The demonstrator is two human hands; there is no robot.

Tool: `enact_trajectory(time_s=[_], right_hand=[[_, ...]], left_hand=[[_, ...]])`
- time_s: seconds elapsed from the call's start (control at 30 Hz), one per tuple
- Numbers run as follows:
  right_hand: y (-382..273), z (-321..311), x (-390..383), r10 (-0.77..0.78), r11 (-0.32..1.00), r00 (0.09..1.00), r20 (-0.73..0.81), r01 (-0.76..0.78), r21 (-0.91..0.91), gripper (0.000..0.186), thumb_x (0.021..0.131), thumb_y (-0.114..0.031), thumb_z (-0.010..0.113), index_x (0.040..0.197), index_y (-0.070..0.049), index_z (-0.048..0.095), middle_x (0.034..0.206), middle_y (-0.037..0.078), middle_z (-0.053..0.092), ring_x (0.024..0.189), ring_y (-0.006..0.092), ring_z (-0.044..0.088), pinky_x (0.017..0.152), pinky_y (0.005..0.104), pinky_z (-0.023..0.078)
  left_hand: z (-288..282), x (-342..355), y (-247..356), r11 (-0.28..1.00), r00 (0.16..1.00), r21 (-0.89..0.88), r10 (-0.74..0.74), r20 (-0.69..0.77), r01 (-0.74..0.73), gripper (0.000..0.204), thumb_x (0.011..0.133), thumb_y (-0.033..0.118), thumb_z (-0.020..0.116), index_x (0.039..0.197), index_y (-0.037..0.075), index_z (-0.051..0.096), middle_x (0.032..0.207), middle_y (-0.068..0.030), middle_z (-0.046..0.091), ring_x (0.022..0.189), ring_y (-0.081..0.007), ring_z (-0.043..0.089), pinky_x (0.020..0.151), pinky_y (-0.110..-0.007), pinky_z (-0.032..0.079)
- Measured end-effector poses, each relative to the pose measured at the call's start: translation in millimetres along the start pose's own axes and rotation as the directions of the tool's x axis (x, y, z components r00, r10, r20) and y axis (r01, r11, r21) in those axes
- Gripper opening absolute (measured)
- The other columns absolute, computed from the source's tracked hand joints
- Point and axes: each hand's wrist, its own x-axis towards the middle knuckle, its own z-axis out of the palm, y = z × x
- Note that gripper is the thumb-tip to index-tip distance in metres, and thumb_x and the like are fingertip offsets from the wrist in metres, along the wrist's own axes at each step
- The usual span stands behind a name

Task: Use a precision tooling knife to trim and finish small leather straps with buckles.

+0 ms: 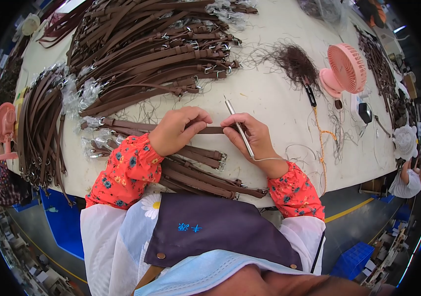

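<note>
A narrow brown strap (pixel 212 130) is stretched between my hands just over the table. My left hand (pixel 177 129) pinches it with thumb and curled fingers. My right hand (pixel 254 134) grips the strap's other side and also holds a slim silver pen-shaped tool (pixel 239 126). The tool's thin tip points up and away, and a cord trails from its lower end over the wrist. Below my hands lie more brown straps with metal buckles (pixel 205 157), partly covered by my left forearm. Another bunch of straps (pixel 200 180) rests against the table's near edge.
A large heap of brown buckled straps (pixel 136 64) covers the far left, with a second bundle (pixel 40 128) beside it. To the right are a dark thread tangle (pixel 292 61), black-handled snips (pixel 310 94) on an orange cord (pixel 322 140), and a pink fan (pixel 344 69). A person (pixel 405 181) is beyond.
</note>
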Motion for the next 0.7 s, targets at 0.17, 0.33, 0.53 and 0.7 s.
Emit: enact_trajectory(time_s=[0.17,0.33,0.53,0.7], right_hand=[[5,0,1,0.025,0.996,0.994,-0.110,-0.014,0.093,0.016,0.087,-0.003,0.067,0.102,-0.005,0.062,0.082,0.002,0.066,0.069,0.0059,0.057,0.063,0.0211,0.047],[-1,-2,0,0.094,0.991,0.987,-0.132,-0.080,0.107,0.014,0.087,-0.002,0.067,0.100,-0.006,0.063,0.083,0.003,0.066,0.069,0.0065,0.057,0.063,0.0214,0.047],[0,2,0,-0.097,0.995,0.988,-0.118,0.101,0.023,0.015,0.086,0.000,0.067,0.099,-0.006,0.063,0.083,0.005,0.066,0.069,0.0099,0.059,0.063,0.0231,0.048],[1,1,0,-0.062,0.998,0.991,-0.115,0.065,0.017,0.016,0.086,0.000,0.067,0.100,-0.006,0.063,0.084,0.005,0.066,0.070,0.0107,0.060,0.064,0.0235,0.049]], left_hand=[[-6,0,0,0.998,0.994,0.059,-0.031,-0.105,0.037,0.016,0.087,0.008,0.066,0.101,0.001,0.065,0.087,-0.0067,0.065,0.076,-0.0131,0.059,0.069,-0.026,0.048],[0,1,1,0.999,0.998,0.040,0.010,-0.057,-0.007,0.016,0.084,0.007,0.071,0.099,0.002,0.068,0.086,-0.0055,0.065,0.076,-0.0118,0.059,0.068,-0.025,0.048],[-1,0,-13,0.993,0.995,0.094,0.082,-0.049,-0.078,0.014,0.081,0.005,0.071,0.095,0.004,0.071,0.083,-0.0070,0.065,0.073,-0.0194,0.062,0.066,-0.028,0.049],[4,3,-15,0.766,0.909,0.533,0.415,0.015,-0.359,0.010,0.078,0.004,0.071,0.088,0.004,0.068,0.081,-0.0078,0.065,0.072,-0.0256,0.061,0.067,-0.031,0.050]])
